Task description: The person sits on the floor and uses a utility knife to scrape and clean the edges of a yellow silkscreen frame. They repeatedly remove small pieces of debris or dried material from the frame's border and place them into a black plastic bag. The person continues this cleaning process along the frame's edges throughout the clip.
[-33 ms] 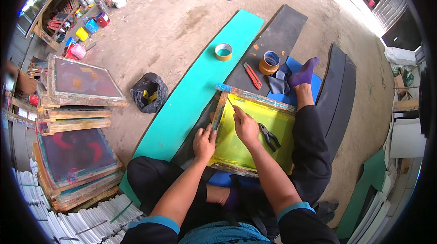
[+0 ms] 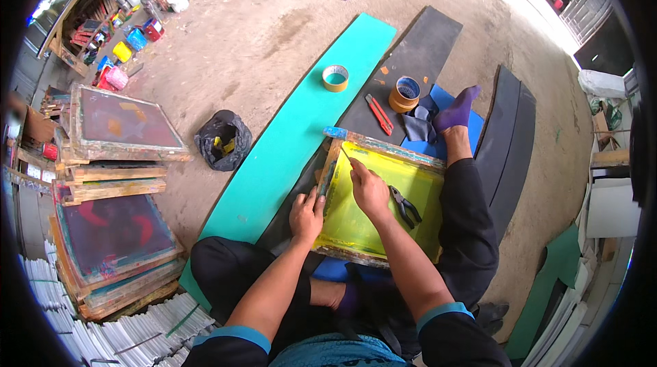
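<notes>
A wooden screen-printing frame (image 2: 393, 144) with yellow mesh lies tilted across my lap and the mats. My left hand (image 2: 306, 216) grips its left bar, with fingers and thumb wrapped round the wood. Over the mesh near the far left corner, my right hand (image 2: 370, 189) is closed on a thin, dark, pointed tool (image 2: 347, 155). The tool's tip points at the frame's inner edge; its handle is hidden in my fist, so its exact kind does not show. Black-handled pliers (image 2: 406, 207) rest on the mesh, right of my right hand.
Beyond the frame lie a red utility knife (image 2: 379, 114), tape rolls (image 2: 404, 95) and another tape roll (image 2: 335, 79) on the green mat (image 2: 294, 134). A black plastic bag (image 2: 224, 141) stands left of the mat. Stacked frames (image 2: 123, 151) and paint containers (image 2: 137, 39) line the left side.
</notes>
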The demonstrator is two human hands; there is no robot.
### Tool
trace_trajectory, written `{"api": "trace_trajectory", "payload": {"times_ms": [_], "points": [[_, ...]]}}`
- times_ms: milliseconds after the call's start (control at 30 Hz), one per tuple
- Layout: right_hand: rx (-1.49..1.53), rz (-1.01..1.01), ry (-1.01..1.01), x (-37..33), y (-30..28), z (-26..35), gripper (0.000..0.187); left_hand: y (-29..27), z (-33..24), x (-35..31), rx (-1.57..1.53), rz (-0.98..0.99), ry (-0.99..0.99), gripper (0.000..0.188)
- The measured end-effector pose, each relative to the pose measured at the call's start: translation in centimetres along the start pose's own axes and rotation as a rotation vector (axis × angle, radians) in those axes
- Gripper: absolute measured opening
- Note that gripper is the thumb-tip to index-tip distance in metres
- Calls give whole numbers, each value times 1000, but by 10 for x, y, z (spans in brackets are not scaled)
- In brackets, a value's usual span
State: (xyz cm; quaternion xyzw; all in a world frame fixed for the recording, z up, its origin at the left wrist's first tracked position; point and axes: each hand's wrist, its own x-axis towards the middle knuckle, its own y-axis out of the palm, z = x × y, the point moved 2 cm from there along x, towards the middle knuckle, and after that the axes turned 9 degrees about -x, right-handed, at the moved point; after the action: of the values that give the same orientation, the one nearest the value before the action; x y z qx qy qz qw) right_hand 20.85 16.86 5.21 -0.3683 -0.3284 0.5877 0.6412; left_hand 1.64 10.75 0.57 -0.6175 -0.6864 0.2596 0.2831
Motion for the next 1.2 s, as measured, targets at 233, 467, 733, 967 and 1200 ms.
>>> {"api": "trace_trajectory", "payload": {"times_ms": [233, 467, 733, 967, 1200], "points": [[-40, 76, -53, 18, 24, -7, 35, 5, 2, 13, -28, -35, 11, 33], [-99, 32, -52, 16, 14, -2, 34, 4, -3, 14, -3, -28, -35, 33], [-198, -20, -59, 10, 14, 1, 36, 5, -1, 15, 15, -42, -19, 31], [-307, -28, -36, 12, 5, 11, 35, 5, 2, 15, 13, -65, 5, 31], [-285, -20, -43, 14, 0, 9, 34, 7, 1, 16, 23, -67, 21, 31]]}}
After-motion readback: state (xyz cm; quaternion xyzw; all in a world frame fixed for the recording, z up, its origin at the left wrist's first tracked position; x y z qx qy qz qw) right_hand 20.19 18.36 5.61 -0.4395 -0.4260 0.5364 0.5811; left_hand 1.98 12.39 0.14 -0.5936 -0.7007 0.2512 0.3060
